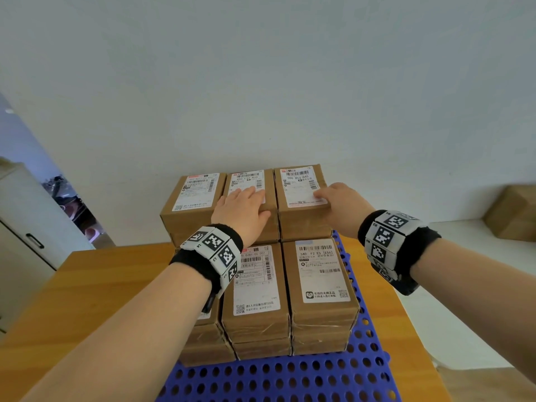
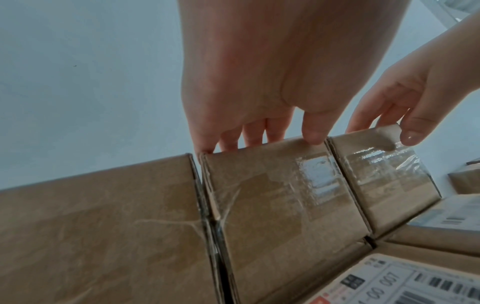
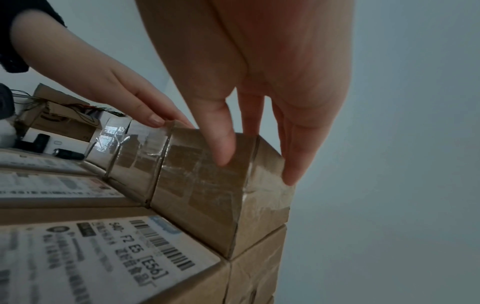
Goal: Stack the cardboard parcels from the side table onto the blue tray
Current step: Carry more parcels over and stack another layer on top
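Brown cardboard parcels with white shipping labels are stacked on the blue perforated tray (image 1: 290,378). The back row stands higher and has three parcels on top. My left hand (image 1: 243,210) lies flat on the middle back parcel (image 1: 246,178), fingers straight over its top and thumb at its front edge (image 2: 272,195). My right hand (image 1: 342,204) rests on the right back parcel (image 1: 298,184). In the right wrist view its thumb presses this parcel's front face (image 3: 207,185) and its other fingers reach over the top and right side. Neither parcel is lifted.
The tray sits on a wooden table (image 1: 87,285). The front row is lower, with two labelled parcels (image 1: 255,282) (image 1: 319,274) in sight. One more cardboard parcel (image 1: 513,213) lies on the white side table (image 1: 478,256) at the right. A white cabinet (image 1: 23,227) stands at the left.
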`<action>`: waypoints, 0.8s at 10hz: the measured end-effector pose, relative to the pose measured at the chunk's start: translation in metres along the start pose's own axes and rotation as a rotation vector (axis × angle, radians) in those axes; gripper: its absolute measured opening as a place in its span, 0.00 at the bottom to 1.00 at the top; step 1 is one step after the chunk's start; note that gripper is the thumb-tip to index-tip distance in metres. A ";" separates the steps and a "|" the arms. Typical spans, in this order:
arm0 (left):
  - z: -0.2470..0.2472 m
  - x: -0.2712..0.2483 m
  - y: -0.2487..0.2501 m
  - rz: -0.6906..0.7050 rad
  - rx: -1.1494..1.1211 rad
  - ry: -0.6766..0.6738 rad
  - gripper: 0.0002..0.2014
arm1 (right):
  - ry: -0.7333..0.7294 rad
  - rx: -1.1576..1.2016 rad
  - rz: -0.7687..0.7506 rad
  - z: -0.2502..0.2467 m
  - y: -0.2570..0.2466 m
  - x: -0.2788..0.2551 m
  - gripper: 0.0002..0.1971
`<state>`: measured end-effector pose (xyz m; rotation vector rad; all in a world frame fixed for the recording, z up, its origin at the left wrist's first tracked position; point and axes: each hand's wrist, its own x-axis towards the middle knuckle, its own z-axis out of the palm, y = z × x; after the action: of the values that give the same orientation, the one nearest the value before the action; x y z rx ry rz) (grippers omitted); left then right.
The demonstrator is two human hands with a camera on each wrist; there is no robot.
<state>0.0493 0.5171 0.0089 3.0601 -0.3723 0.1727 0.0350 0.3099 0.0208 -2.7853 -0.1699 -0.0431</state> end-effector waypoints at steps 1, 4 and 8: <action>-0.001 -0.001 0.001 -0.003 0.012 0.011 0.28 | 0.006 0.001 -0.034 0.002 -0.005 -0.002 0.26; 0.001 -0.004 0.003 0.006 -0.003 0.010 0.28 | -0.002 0.000 -0.059 0.007 -0.011 -0.005 0.25; -0.003 -0.007 0.005 -0.002 -0.006 0.002 0.28 | 0.020 -0.089 -0.109 0.007 -0.016 -0.010 0.23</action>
<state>0.0408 0.5136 0.0110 3.0545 -0.3696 0.1736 0.0232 0.3260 0.0189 -2.8605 -0.3220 -0.1079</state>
